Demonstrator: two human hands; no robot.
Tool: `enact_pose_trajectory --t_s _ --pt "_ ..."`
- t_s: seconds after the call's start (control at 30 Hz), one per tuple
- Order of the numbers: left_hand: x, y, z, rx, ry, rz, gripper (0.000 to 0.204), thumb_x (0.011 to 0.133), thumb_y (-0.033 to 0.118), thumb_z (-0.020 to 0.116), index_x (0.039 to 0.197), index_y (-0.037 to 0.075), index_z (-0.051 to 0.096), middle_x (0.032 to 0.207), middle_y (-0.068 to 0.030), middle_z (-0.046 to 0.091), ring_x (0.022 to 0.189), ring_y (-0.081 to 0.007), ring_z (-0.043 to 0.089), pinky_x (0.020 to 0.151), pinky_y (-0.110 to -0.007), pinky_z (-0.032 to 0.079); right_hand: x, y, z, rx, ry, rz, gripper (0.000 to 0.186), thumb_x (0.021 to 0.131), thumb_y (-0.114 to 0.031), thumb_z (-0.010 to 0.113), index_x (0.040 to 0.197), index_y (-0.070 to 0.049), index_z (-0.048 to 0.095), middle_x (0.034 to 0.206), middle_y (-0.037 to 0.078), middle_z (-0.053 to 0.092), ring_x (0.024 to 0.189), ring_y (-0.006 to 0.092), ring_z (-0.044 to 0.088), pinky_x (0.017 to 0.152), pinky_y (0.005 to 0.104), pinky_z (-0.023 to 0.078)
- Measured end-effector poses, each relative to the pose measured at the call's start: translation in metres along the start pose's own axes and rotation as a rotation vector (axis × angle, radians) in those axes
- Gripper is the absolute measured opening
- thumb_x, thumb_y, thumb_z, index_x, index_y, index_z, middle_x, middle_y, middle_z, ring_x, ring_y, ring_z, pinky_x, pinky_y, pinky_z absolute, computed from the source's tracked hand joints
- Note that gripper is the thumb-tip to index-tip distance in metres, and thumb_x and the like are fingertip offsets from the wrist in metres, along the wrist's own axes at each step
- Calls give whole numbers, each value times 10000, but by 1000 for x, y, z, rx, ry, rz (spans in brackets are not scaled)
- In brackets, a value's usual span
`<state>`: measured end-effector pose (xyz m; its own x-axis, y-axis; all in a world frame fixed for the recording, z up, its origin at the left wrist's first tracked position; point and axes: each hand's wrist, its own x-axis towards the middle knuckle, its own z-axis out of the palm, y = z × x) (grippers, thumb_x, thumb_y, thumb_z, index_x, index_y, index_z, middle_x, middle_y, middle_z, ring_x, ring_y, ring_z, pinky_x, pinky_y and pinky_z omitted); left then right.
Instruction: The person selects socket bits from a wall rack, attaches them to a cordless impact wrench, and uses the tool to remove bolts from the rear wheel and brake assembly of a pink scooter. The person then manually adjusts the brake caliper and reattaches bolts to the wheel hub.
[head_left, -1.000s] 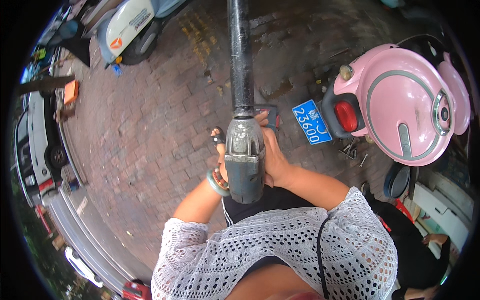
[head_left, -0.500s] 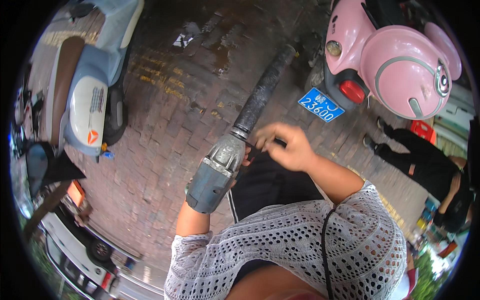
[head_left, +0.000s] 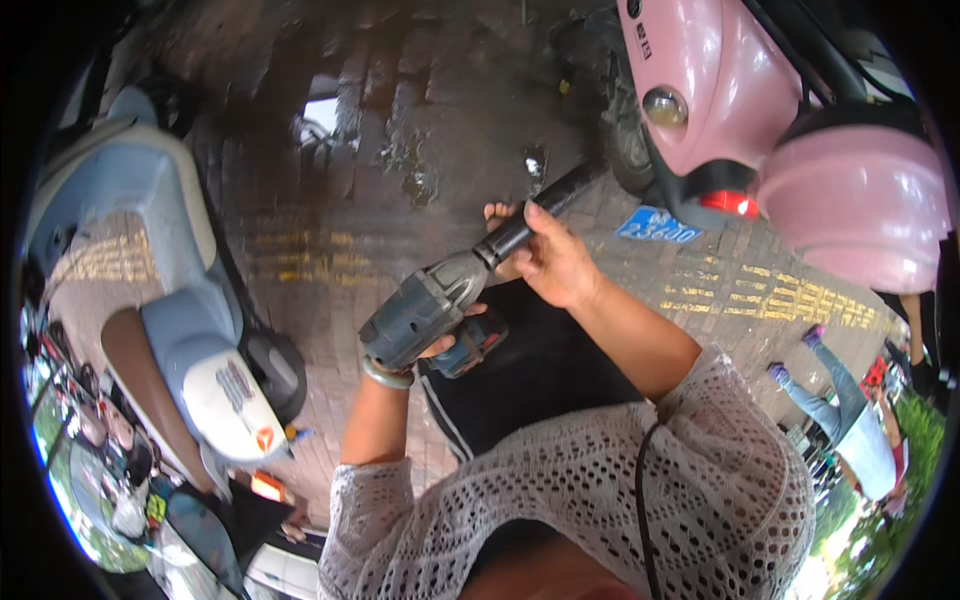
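The person is holding a grey cordless power tool just above the picture's middle, its body slanting from seven o'clock up toward one o'clock, where a long black barrel is running out over the wet brick pavement. The left hand is sitting under the tool's body, mostly hidden by it; its fingers are curling around the grip, though how tightly they are pressing cannot be told, and a pale bangle is circling the wrist. The right hand is lying at two o'clock from the tool's body, its fingers wrapping around the base of the barrel with the thumb lying along the top. A pink scooter is standing at one to two o'clock, a blue plate lying just below its rear. A pale blue scooter is leaning at nine o'clock. At four o'clock another person in light clothes is standing, well apart from the hands
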<state>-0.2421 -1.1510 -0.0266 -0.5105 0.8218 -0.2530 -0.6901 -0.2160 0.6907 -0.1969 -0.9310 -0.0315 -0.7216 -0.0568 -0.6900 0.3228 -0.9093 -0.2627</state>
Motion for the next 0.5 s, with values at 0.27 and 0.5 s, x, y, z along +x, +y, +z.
enact_pose_trajectory --t_s 0.27,0.5 --pt "123 -33 -145 1044 -379 33 619 775 132 689 1306 4 398 1219 -168 515 1062 -240 545 886 -355 480 115 -27 -43 150 242 -148 230 909 -290 550 924 -63 588 905 79 625 598 82 466 552 192 397" --pt "232 -88 -257 520 -368 -183 579 736 21 687 1255 -19 435 1113 -159 588 922 -194 611 777 -313 501 221 -26 -110 198 377 -335 224 826 -286 676 833 -107 542 733 -12 543 563 93 464 500 240 380"
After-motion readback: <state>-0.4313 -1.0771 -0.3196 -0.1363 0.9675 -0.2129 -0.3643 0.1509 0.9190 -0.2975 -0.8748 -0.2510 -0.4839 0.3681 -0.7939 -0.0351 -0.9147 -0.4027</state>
